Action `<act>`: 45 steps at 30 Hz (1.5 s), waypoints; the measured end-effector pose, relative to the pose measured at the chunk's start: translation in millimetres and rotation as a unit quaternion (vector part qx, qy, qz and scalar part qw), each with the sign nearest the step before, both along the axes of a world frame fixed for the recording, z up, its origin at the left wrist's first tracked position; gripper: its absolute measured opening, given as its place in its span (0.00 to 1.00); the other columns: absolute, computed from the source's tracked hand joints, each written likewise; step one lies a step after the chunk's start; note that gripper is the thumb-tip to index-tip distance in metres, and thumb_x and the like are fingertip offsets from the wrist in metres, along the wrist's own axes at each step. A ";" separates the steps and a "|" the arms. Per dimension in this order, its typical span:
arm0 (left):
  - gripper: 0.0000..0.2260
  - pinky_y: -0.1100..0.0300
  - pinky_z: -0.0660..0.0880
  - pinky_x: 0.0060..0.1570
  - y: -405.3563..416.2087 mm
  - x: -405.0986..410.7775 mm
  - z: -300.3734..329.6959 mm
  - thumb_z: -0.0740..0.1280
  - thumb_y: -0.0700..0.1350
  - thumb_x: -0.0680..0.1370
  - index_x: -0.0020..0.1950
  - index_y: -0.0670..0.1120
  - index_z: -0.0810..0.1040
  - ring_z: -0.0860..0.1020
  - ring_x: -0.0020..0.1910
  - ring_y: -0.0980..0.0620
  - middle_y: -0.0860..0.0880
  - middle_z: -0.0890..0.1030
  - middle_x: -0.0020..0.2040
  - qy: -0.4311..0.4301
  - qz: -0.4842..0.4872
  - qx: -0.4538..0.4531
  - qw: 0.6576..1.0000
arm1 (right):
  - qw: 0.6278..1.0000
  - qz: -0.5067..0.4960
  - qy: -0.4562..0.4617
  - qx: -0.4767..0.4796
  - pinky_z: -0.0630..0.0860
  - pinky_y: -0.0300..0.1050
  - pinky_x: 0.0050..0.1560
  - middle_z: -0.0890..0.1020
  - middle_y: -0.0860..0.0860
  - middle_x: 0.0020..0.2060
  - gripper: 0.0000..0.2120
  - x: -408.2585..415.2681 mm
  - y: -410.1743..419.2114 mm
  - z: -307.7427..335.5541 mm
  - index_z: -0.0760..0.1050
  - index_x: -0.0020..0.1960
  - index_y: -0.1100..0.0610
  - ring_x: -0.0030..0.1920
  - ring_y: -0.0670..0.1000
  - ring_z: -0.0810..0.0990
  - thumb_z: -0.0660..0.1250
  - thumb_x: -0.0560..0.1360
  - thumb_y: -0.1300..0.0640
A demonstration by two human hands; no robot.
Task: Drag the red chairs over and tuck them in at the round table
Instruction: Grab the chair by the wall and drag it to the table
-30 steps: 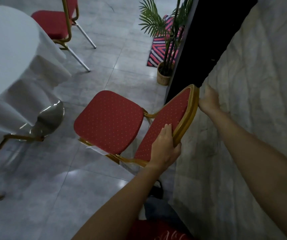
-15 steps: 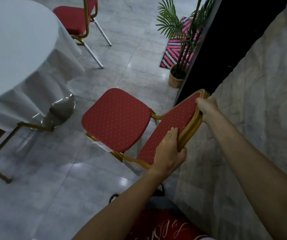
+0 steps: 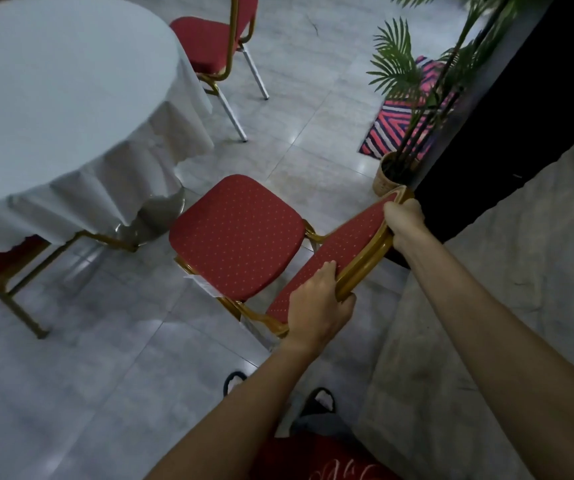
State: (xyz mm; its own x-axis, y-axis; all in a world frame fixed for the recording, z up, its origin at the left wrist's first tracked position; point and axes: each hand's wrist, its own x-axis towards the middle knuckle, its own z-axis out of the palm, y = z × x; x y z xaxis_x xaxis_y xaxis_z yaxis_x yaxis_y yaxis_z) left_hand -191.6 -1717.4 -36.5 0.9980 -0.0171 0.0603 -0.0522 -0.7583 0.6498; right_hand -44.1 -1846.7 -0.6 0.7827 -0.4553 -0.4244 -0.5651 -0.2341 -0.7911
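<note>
Hands, left (image 3: 316, 306) and right (image 3: 404, 220), around red chair (image 3: 240, 233) backrest.

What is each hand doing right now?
Left hand: closed on the gold metal backrest frame of the red padded chair, lower end.
Right hand: closed on the same backrest frame, upper end.

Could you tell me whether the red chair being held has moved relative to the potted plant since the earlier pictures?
Yes. The held chair now sits nearer the round table, and its backrest has drawn closer to the potted plant.
</note>
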 end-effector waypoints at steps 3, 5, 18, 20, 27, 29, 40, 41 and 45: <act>0.12 0.52 0.78 0.33 23.4 16.4 1.3 0.64 0.52 0.72 0.51 0.46 0.74 0.76 0.33 0.52 0.50 0.79 0.40 0.003 0.029 0.015 0.999 | 1.000 0.013 -0.001 0.005 0.76 0.45 0.43 0.78 0.57 0.49 0.15 20.4 27.9 -0.2 0.72 0.57 0.64 0.47 0.56 0.78 0.54 0.73 0.65; 0.13 0.53 0.78 0.34 39.5 29.0 1.6 0.64 0.53 0.72 0.52 0.47 0.74 0.77 0.33 0.52 0.51 0.79 0.41 0.006 0.035 0.013 0.999 | 1.000 0.028 -0.002 0.005 0.76 0.47 0.45 0.77 0.58 0.50 0.13 35.6 46.8 -0.2 0.72 0.53 0.62 0.49 0.57 0.79 0.54 0.72 0.65; 0.11 0.62 0.70 0.31 179.9 109.8 5.5 0.66 0.50 0.72 0.52 0.47 0.76 0.72 0.30 0.54 0.53 0.75 0.35 0.012 0.027 0.038 0.999 | 0.995 0.096 0.024 0.012 0.66 0.39 0.29 0.74 0.54 0.43 0.15 120.3 179.9 -3.2 0.68 0.61 0.65 0.36 0.48 0.73 0.56 0.75 0.62; 0.09 0.63 0.68 0.31 203.1 120.5 5.1 0.65 0.50 0.72 0.48 0.47 0.75 0.70 0.28 0.55 0.54 0.72 0.34 0.006 0.037 0.038 0.999 | 0.994 0.102 0.025 0.023 0.66 0.39 0.29 0.71 0.51 0.37 0.17 130.4 203.9 -1.9 0.66 0.63 0.65 0.35 0.47 0.71 0.55 0.76 0.61; 0.12 0.60 0.71 0.30 261.7 147.8 5.4 0.62 0.54 0.72 0.47 0.48 0.76 0.71 0.28 0.55 0.54 0.75 0.33 0.003 0.056 0.060 0.997 | 0.990 0.116 0.027 0.078 0.73 0.42 0.40 0.71 0.51 0.36 0.17 156.8 261.7 0.6 0.66 0.62 0.66 0.37 0.48 0.73 0.56 0.75 0.60; 0.10 0.62 0.67 0.29 274.8 156.3 6.8 0.63 0.53 0.71 0.45 0.48 0.75 0.70 0.27 0.54 0.54 0.74 0.32 0.004 0.064 0.067 0.996 | 0.988 0.126 0.027 0.089 0.75 0.45 0.46 0.70 0.50 0.37 0.18 164.8 273.9 0.6 0.65 0.63 0.65 0.37 0.47 0.72 0.56 0.76 0.59; 0.13 0.63 0.71 0.33 282.7 168.1 5.9 0.62 0.53 0.72 0.51 0.48 0.77 0.74 0.31 0.54 0.52 0.77 0.37 0.018 0.049 0.064 0.997 | 0.988 0.132 0.017 0.077 0.73 0.42 0.43 0.71 0.50 0.36 0.18 172.7 281.0 -3.2 0.63 0.64 0.63 0.39 0.48 0.74 0.55 0.78 0.55; 0.13 0.64 0.70 0.33 281.9 168.3 6.6 0.63 0.53 0.73 0.52 0.48 0.77 0.74 0.32 0.54 0.52 0.77 0.38 0.019 0.045 0.056 0.997 | 0.987 0.137 0.017 0.077 0.73 0.41 0.42 0.71 0.51 0.36 0.17 171.7 279.5 -2.2 0.64 0.62 0.62 0.39 0.48 0.73 0.56 0.78 0.53; 0.16 0.66 0.66 0.33 278.9 170.4 11.3 0.62 0.56 0.73 0.56 0.49 0.75 0.72 0.32 0.56 0.53 0.75 0.39 0.020 0.023 0.026 0.999 | 0.981 0.172 0.010 0.085 0.70 0.44 0.50 0.74 0.52 0.45 0.14 162.4 266.7 1.0 0.68 0.52 0.57 0.42 0.49 0.74 0.53 0.79 0.47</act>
